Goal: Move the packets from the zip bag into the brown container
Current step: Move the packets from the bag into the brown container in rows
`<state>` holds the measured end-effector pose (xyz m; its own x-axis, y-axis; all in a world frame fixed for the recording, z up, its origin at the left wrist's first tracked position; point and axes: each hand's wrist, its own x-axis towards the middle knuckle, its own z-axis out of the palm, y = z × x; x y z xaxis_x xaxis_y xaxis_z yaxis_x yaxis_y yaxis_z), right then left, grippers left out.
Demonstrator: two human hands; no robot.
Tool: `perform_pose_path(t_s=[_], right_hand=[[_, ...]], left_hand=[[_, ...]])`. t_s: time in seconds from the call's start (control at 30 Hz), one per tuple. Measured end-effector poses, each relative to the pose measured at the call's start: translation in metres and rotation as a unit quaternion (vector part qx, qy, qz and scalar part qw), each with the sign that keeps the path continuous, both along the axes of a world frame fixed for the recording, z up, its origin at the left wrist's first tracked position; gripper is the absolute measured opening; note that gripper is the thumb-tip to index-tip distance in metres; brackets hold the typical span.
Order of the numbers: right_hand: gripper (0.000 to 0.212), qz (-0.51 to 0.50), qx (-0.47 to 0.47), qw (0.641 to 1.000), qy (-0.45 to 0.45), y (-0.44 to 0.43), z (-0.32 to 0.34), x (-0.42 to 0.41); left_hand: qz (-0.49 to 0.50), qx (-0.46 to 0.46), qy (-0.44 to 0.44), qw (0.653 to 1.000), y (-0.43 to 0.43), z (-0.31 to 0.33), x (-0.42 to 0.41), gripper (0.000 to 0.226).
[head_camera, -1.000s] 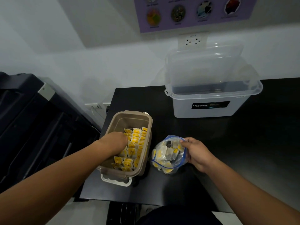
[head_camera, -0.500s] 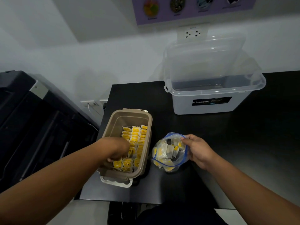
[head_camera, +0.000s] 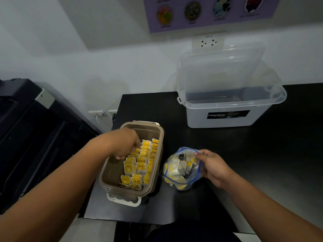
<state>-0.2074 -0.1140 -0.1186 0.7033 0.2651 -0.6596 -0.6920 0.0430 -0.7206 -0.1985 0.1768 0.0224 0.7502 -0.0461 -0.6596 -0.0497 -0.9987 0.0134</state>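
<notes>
The brown container (head_camera: 158,137) stands on the black table's left part, with rows of yellow-and-white tea packets (head_camera: 139,165) along its right side. My left hand (head_camera: 123,144) reaches into its far half, fingers curled down among the packets; the fingertips are hidden, so a hold cannot be made out. Right of the container lies the clear zip bag (head_camera: 181,172) with a blue rim, open and holding several more packets. My right hand (head_camera: 212,167) pinches the bag's right rim.
A clear Megabox storage bin (head_camera: 227,117) with its lid raised stands at the back of the black table (head_camera: 262,163). A dark machine (head_camera: 35,137) sits left of the table. The table's front edge lies just below the container.
My left hand has moved from the container's near half toward its far half, uncovering the front packets. My right hand stays on the bag's rim.
</notes>
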Motion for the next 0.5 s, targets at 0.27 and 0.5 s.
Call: perform_pose_path(t_s=[0.27,0.5], right_hand=[[0.019,-0.003,0.02,1.0,0.004,-0.003,0.002,0.0],[0.017,0.018,0.004,1.0,-0.012,-0.01,-0.002,-0.004]], left_hand=[[0.102,-0.26,-0.134,0.951,-0.075,0.012,-0.025,0.018],[0.066,-0.142,-0.125,0.98,-0.145,-0.098,-0.03,0.025]])
